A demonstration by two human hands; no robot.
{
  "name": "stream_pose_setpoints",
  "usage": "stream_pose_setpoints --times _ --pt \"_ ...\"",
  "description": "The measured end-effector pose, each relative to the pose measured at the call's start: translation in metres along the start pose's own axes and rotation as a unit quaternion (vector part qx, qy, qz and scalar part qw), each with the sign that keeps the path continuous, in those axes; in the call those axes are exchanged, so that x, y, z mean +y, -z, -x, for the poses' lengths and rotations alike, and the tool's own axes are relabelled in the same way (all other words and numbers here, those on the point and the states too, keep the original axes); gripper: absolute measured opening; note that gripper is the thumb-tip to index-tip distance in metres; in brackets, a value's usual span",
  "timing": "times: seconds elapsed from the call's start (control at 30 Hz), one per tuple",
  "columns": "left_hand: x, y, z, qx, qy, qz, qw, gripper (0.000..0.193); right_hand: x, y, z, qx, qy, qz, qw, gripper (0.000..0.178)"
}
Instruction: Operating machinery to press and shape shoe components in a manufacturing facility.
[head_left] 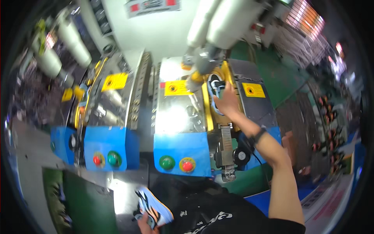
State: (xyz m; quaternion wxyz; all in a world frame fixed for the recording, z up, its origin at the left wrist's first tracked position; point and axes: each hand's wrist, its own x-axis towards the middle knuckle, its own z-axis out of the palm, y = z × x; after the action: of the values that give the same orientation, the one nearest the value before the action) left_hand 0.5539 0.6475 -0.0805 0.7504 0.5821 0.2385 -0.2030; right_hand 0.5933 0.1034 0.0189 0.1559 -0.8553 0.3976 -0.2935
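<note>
My left hand (pixel 145 224), low in the view near my body, is closed on a sneaker (pixel 160 210) in light blue, black and orange with a white sole. Only part of this hand shows at the lower edge. My right arm reaches forward to the right-hand press machine, and my right hand (pixel 228 100) is closed on a second sneaker (pixel 214 102), light blue and black. That shoe sits in the slot between the machine's yellow side plates (pixel 208 111), below a grey-and-yellow press head (pixel 195 81). My fingertips are partly blurred. A dark band circles my right wrist.
Blue front panels carry a green button (pixel 167 162) and a red button (pixel 187 166), with a similar pair on the left machine (pixel 111 148). White cylinders (pixel 230 23) hang overhead. A metal bracket (pixel 227 148) and black knob (pixel 241 156) stick out below the slot. Shoes on racks (pixel 331 128) stand right.
</note>
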Motion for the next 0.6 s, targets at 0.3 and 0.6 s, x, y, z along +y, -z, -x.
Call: stream_pose_setpoints --times 0.3,0.6 --pt "0.033 0.002 -0.034 -0.015 0.161 -0.102 0.982 0.026 -0.129 -0.01 0.177 -0.34 0.375 0.077 0.859 0.086" --pt "0.028 0.043 0.027 -0.062 -0.021 0.047 0.997 0.03 -0.15 0.005 0.302 -0.458 0.387 -0.255 0.758 0.064"
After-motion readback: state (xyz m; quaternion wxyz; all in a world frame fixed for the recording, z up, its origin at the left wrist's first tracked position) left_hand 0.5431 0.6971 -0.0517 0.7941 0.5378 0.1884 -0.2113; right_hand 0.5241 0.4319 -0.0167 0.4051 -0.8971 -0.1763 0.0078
